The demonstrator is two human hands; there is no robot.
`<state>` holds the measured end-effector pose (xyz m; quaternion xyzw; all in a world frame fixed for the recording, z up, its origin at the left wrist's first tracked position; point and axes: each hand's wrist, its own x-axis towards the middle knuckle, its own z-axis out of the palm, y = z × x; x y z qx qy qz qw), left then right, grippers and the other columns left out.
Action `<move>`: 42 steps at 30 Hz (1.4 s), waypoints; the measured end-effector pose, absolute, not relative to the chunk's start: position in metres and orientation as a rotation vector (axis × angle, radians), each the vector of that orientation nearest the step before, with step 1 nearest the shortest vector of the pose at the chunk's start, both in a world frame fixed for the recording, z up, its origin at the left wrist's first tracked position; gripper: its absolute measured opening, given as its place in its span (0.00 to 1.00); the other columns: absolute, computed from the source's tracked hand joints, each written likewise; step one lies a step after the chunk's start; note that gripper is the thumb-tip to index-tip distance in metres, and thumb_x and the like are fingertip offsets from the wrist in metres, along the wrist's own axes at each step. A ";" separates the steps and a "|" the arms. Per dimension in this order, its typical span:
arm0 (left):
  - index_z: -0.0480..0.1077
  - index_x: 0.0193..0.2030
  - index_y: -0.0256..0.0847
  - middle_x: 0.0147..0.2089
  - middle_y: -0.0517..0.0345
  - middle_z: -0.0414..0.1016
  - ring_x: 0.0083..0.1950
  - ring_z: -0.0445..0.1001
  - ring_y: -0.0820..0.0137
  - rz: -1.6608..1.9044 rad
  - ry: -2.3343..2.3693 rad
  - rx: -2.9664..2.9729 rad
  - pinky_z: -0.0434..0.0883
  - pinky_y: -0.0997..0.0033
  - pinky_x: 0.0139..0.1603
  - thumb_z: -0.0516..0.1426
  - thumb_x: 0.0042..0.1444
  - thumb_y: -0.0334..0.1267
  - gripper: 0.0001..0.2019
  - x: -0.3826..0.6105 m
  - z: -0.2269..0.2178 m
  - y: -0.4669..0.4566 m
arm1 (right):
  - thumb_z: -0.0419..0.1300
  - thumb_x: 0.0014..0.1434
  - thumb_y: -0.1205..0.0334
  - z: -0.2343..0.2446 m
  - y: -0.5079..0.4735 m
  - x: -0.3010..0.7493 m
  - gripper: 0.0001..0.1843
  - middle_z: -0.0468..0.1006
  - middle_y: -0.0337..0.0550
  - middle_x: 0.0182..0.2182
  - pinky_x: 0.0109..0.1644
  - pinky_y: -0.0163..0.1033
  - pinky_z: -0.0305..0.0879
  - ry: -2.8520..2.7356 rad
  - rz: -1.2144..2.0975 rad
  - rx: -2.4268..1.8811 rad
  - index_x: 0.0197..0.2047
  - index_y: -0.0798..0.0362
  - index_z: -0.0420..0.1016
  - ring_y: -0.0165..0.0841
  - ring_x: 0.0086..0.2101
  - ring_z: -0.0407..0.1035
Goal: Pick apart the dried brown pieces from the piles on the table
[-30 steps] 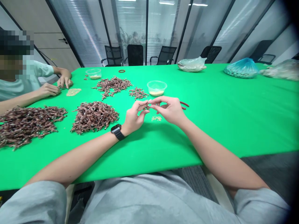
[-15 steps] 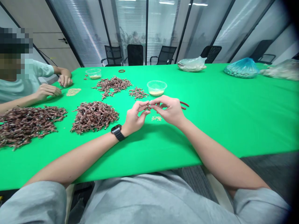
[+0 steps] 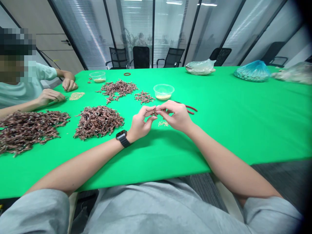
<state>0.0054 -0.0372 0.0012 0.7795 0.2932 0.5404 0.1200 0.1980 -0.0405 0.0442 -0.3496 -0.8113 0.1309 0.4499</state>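
My left hand (image 3: 142, 122) pinches a small dark brown piece (image 3: 155, 113) between thumb and fingers. Close against it, my right hand (image 3: 176, 115) has its thumb and forefinger pressed together at the same spot; what those fingertips grip is too small to make out. On the green cloth below lie tiny pale yellow bits (image 3: 163, 123). Beyond my hands stands a clear plastic tub (image 3: 163, 90) with similar bits in its bottom. A tool with red handles (image 3: 191, 109) lies partly hidden behind my right hand.
Brown pieces form a near pile (image 3: 98, 122), a wide left pile (image 3: 31, 130), a far pile (image 3: 119, 88) and a small cluster (image 3: 144, 97). A co-worker's hand (image 3: 51, 97) rests by yellow bits (image 3: 77, 96). Bags, including a blue bag (image 3: 252, 71), stand at the back right.
My right hand has shifted slightly, baring more of the red-handled tool. My left hand stays in place. The co-worker's hands have moved a little to the right.
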 end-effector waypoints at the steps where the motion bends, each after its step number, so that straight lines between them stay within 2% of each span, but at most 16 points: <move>1: 0.67 0.54 0.40 0.54 0.46 0.80 0.54 0.81 0.63 1.575 0.855 2.281 0.77 0.65 0.54 0.60 0.64 0.38 0.14 0.005 0.001 -0.037 | 0.61 0.65 0.56 0.044 -0.040 0.198 0.10 0.82 0.45 0.38 0.42 0.42 0.69 -2.022 0.302 -0.846 0.40 0.49 0.82 0.38 0.38 0.72; 5: 0.67 0.54 0.40 0.54 0.47 0.80 0.54 0.81 0.63 1.555 0.866 2.301 0.77 0.65 0.54 0.59 0.64 0.37 0.13 0.004 0.000 -0.037 | 0.59 0.66 0.57 0.042 -0.038 0.200 0.10 0.82 0.46 0.35 0.44 0.43 0.67 -2.086 0.186 -0.756 0.40 0.51 0.81 0.36 0.35 0.70; 10: 0.67 0.55 0.39 0.54 0.46 0.80 0.54 0.81 0.63 1.556 0.868 2.322 0.77 0.64 0.54 0.59 0.65 0.38 0.14 0.003 0.000 -0.036 | 0.57 0.67 0.57 0.042 -0.038 0.199 0.11 0.81 0.46 0.36 0.48 0.46 0.66 -2.130 0.161 -0.774 0.40 0.50 0.80 0.38 0.38 0.71; 16: 0.67 0.55 0.40 0.54 0.46 0.80 0.54 0.81 0.63 1.570 0.845 2.310 0.77 0.64 0.54 0.60 0.64 0.36 0.14 0.004 0.001 -0.037 | 0.60 0.65 0.55 0.044 -0.041 0.197 0.10 0.81 0.45 0.35 0.40 0.42 0.69 -2.024 0.309 -0.868 0.39 0.51 0.81 0.36 0.35 0.72; 24: 0.67 0.56 0.40 0.55 0.46 0.80 0.54 0.80 0.62 1.568 0.855 2.312 0.77 0.62 0.56 0.60 0.64 0.37 0.15 0.004 0.000 -0.036 | 0.64 0.60 0.50 0.047 -0.043 0.196 0.14 0.82 0.46 0.38 0.40 0.42 0.73 -1.923 0.494 -0.946 0.40 0.52 0.82 0.37 0.37 0.74; 30: 0.67 0.56 0.40 0.54 0.46 0.80 0.54 0.81 0.64 1.592 0.825 2.349 0.77 0.66 0.54 0.60 0.63 0.35 0.15 0.004 0.000 -0.036 | 0.62 0.61 0.50 0.048 -0.046 0.194 0.15 0.80 0.45 0.34 0.36 0.39 0.71 -1.892 0.560 -0.948 0.37 0.54 0.80 0.34 0.33 0.72; 38: 0.68 0.59 0.41 0.54 0.47 0.80 0.53 0.80 0.67 1.611 0.742 2.665 0.78 0.65 0.53 0.56 0.67 0.34 0.15 -0.003 -0.007 -0.024 | 0.65 0.57 0.50 0.055 -0.050 0.192 0.15 0.77 0.42 0.27 0.30 0.37 0.67 -1.825 0.808 -0.996 0.31 0.55 0.78 0.31 0.26 0.69; 42: 0.69 0.58 0.42 0.53 0.48 0.81 0.51 0.81 0.67 1.580 0.639 2.813 0.78 0.62 0.52 0.56 0.66 0.32 0.15 -0.007 -0.003 -0.018 | 0.69 0.51 0.49 0.058 -0.049 0.192 0.17 0.74 0.40 0.24 0.29 0.39 0.69 -1.655 1.194 -1.001 0.28 0.55 0.77 0.30 0.25 0.68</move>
